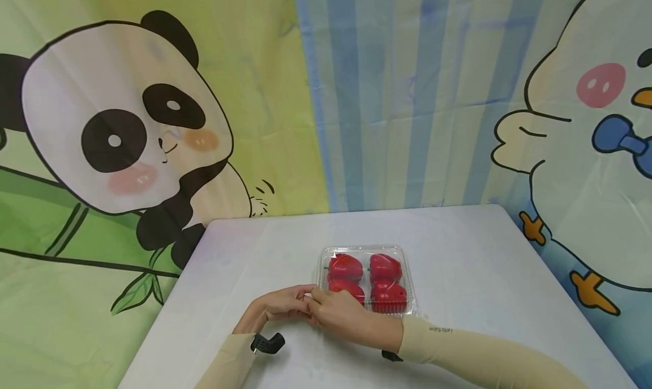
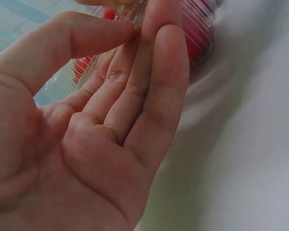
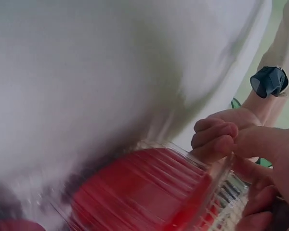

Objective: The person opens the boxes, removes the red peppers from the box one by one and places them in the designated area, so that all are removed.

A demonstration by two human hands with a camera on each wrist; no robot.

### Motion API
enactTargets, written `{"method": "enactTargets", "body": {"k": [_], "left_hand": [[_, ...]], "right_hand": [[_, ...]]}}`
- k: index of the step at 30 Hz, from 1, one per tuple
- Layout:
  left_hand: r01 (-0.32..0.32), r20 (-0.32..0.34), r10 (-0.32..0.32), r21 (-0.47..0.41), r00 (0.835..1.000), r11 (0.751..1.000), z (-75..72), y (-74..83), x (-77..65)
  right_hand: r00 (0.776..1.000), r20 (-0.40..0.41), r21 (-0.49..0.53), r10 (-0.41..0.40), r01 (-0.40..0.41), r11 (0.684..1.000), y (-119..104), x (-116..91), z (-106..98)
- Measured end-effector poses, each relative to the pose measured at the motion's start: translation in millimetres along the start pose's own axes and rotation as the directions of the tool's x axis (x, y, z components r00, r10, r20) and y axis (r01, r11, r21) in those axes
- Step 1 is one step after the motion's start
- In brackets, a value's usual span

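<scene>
A clear plastic clamshell box [image 1: 365,266] sits on the white table with its lid down. Inside are several glossy red peppers [image 1: 385,268], seen through the plastic. My left hand [image 1: 282,303] is at the box's near left corner, its thumb and forefinger pinching the plastic edge in the left wrist view. From the right, my right hand [image 1: 351,318] reaches across the near side and covers part of the front edge. Its fingers pinch the box's rim [image 3: 221,187] in the right wrist view, right beside the left fingertips. Both hands' fingertips meet at this corner.
The white table [image 1: 458,253] extends around the box on all sides. Behind it hang printed cloths, one with a panda [image 1: 127,117], another with blue stripes and a white bird [image 1: 586,208]. Dark wrist cameras [image 1: 268,343] are strapped to both wrists.
</scene>
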State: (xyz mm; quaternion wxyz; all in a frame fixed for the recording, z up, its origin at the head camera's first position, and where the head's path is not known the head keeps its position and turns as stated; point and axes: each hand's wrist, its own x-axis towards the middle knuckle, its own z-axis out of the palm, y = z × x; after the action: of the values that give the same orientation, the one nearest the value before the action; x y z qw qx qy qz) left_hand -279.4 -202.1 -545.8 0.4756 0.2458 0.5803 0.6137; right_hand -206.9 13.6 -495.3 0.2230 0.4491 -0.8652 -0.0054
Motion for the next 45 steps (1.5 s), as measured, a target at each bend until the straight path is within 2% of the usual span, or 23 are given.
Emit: {"method": "enactTargets", "body": {"k": [4, 7, 13, 17, 21, 28, 34, 42, 45], "left_hand": [[-0.003, -0.008, 0.003, 0.001, 1.000, 1.000, -0.4, -0.2, 0.5], [0.002, -0.014, -0.002, 0.019, 1.000, 1.000, 0.2, 0.3, 0.0], [0.007, -0.014, -0.007, 0.026, 1.000, 1.000, -1.3, -0.3, -2.5], [-0.003, 0.006, 0.003, 0.026, 1.000, 1.000, -2.5, -1.1, -4.1], [0.002, -0.011, -0.002, 0.033, 1.000, 0.999, -1.5, -0.8, -4.4], [0.012, -0.052, -0.010, 0.038, 0.999, 0.999, 3.5, 0.6, -1.6], [0.015, -0.083, -0.011, 0.046, 0.996, 0.999, 4.8, -3.9, 0.9], [0.049, -0.123, -0.039, 0.081, 0.992, 0.996, 4.7, -0.9, -2.8], [0.053, -0.122, -0.044, 0.073, 0.992, 0.996, 6.7, -0.1, -4.2]], "right_hand": [[1.000, 0.013, -0.089, -0.009, 0.010, 0.996, -4, 1, -3], [0.999, 0.048, -0.109, -0.006, 0.011, 0.994, -7, 1, -5], [0.993, 0.113, -0.005, 0.040, -0.039, 0.999, -11, 0, -5], [0.995, 0.080, 0.048, 0.061, -0.065, 0.997, -12, 1, -4], [0.995, 0.068, 0.086, 0.077, -0.083, 0.993, -12, 3, -5], [0.988, 0.106, 0.080, 0.114, -0.123, 0.989, -14, 4, -5], [0.987, 0.089, 0.105, 0.134, -0.143, 0.984, -14, 5, -4], [0.979, 0.143, 0.113, 0.142, -0.159, 0.981, -14, 9, -9], [0.978, 0.145, 0.081, 0.148, -0.161, 0.984, -16, 8, -12]]}}
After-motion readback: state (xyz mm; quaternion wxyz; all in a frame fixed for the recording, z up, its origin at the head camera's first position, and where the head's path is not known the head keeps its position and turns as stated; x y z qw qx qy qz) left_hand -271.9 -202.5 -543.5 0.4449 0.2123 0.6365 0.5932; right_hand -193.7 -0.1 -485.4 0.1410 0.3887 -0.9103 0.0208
